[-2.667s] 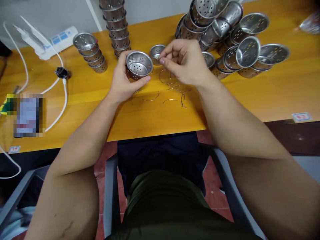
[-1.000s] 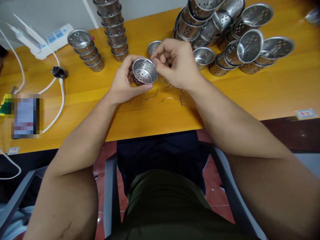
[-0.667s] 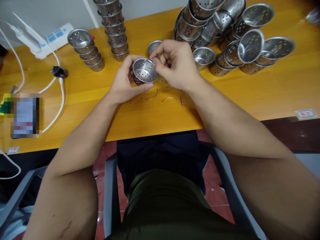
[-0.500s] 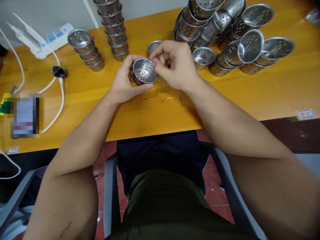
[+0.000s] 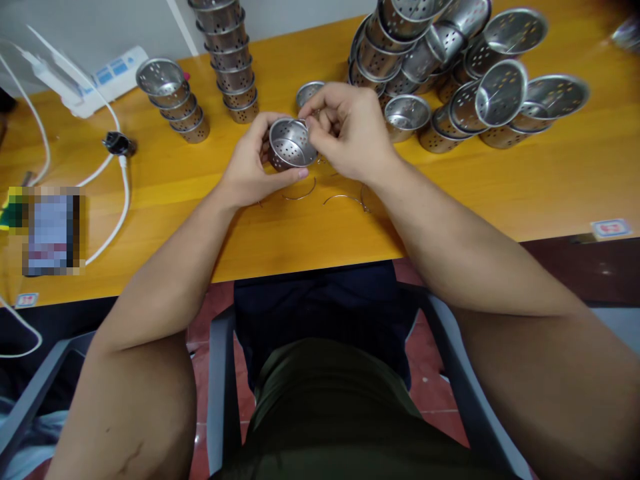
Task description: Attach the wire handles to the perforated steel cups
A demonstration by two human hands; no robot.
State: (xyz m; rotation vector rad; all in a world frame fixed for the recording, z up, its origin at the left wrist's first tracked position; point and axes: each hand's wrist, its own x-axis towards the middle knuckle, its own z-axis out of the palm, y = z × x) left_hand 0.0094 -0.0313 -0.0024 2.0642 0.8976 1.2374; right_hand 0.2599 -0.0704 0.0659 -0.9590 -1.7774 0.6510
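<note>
Grey wall (image 5: 300,20) stood at the back, and before it ran a yellow wooden bench (image 5: 490,193), with both of the person's hands above it. The left grip (image 5: 247,163) was closed on a small metal cup (image 5: 293,147) — fingers curled round its left side, thumb laid along the near side — and the cup, punched with holes, faced mouth up between the two hands. The right grip (image 5: 350,130) met that cup at its far right rim, thumb and forefinger pressed together; what lay between the tips was too small to make out. Its other fingers were folded in.

On the near side of both grips, thin curved wires (image 5: 300,198) lay loose on the bench, more of them partly hidden by the right one. Just past the right grip's fingertips showed a second cup (image 5: 309,92), partly covered; just right of that grip stood a third cup (image 5: 407,115). Farther right and back rose a pile (image 5: 440,60) of nested cups, many of them tilted.

Beyond the left grip stood a tall stack (image 5: 233,73) of cups, with a short stack (image 5: 177,100) to its left. Well left of the same grip were a white power strip (image 5: 107,80), a black plug (image 5: 119,143), a white cable (image 5: 127,193) and a pixelated phone (image 5: 53,230). Nearer the person than either grip were a grey chair (image 5: 221,387) and red floor (image 5: 430,380).
</note>
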